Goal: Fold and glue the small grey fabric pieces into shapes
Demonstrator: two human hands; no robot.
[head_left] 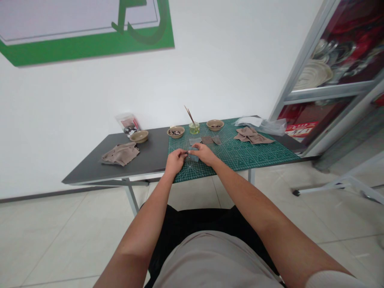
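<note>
Over the front of the green cutting mat (237, 156) my two hands meet, fingertips nearly touching. My left hand (175, 162) is closed in a pinch on a small dark piece (186, 153), mostly covered by the fingers. My right hand (204, 154) is closed too, with its thumb by that dark piece and a small grey-blue sheet (193, 156) at its fingers. Just behind lie a brown square sheet (207, 140), a grey sheet (216, 140) and a pale sheet (195, 141). What the sheets are made of cannot be made out.
Behind stand a glass jar (194, 128) with thin sticks, a bowl of dark pieces (175, 132) and another bowl (215, 125). Left are a third bowl (139, 137), a brown cloth (120, 154) and a plastic bag (128, 123). Right lie another cloth (252, 135) and clear plastic (271, 126).
</note>
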